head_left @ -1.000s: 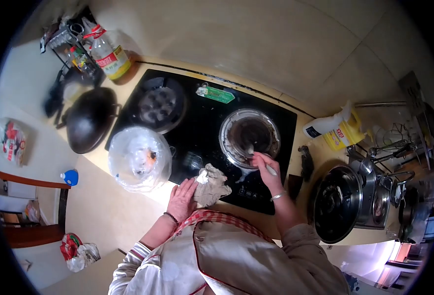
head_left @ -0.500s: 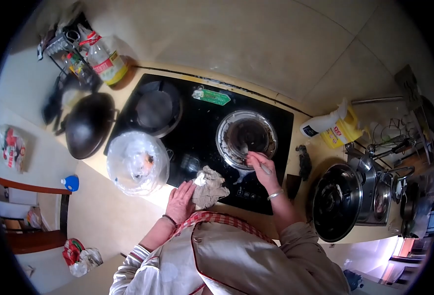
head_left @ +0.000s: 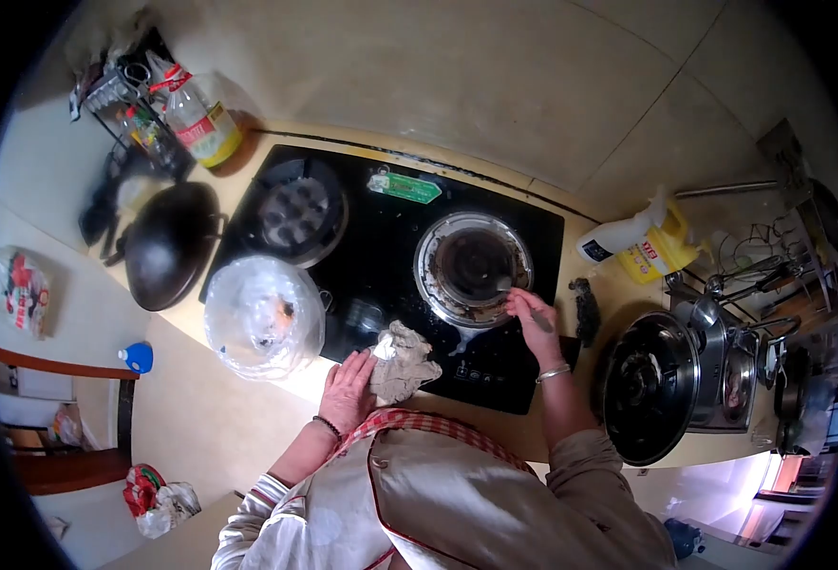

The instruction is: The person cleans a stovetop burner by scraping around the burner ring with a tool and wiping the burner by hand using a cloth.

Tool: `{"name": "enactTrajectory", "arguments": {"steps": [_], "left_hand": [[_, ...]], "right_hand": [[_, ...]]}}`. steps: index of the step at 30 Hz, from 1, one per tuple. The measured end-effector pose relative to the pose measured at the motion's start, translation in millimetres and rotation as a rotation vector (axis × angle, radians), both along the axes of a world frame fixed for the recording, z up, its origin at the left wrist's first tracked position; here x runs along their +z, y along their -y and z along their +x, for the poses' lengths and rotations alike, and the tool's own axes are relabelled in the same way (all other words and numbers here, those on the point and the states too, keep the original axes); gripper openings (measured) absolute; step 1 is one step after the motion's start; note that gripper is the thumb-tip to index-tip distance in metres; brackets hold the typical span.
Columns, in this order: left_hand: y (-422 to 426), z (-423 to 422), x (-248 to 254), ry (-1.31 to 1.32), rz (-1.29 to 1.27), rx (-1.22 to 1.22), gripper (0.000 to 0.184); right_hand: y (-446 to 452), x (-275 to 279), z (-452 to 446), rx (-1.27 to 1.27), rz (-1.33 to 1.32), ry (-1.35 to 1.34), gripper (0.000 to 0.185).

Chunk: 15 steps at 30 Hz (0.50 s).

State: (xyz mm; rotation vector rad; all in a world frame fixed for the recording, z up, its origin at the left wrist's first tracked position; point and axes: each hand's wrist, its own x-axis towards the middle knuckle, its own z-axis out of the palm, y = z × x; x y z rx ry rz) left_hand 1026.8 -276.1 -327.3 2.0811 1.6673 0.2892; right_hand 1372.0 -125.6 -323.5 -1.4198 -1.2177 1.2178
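Note:
My right hand (head_left: 535, 323) is closed round the handle of a metal spoon (head_left: 504, 284). The spoon's tip is over the right side of the right burner (head_left: 426, 277), a round metal ring with a dark centre and brown grime on its rim. My left hand (head_left: 348, 389) lies flat with its fingers stretched out at the front edge of the black cooktop (head_left: 381, 242). Its fingertips touch or nearly touch a crumpled grey-brown rag (head_left: 404, 366). A bowl-shaped container lined with a clear plastic bag (head_left: 238, 332) stands left of the rag, with some scraps inside.
An upturned dark wok (head_left: 172, 245) and an oil bottle (head_left: 205, 128) are at the left. To the right stand a yellow cleaner bottle (head_left: 661, 252), a dark scouring pad (head_left: 585, 312) and a large black pan (head_left: 649, 389). The left burner (head_left: 295, 214) shows its dark grate.
My right hand has moved right with the spoon, from the burner's middle towards its right rim. My left hand and the rag have stayed in place.

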Motion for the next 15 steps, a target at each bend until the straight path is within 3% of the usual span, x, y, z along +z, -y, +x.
{"name": "enactTrajectory", "arguments": {"steps": [10,15], "left_hand": [[-1.2,0.0,-1.1,-0.002,-0.01,0.004,0.075],[-1.0,-0.1,-3.7,-0.008,-0.019,0.011,0.076]], "right_hand": [[-61.5,25.1,-34.0,0.029,0.135,0.017,0.025],[-86.7,8.2,-43.8,0.073,0.151,0.024,0.025]]}}
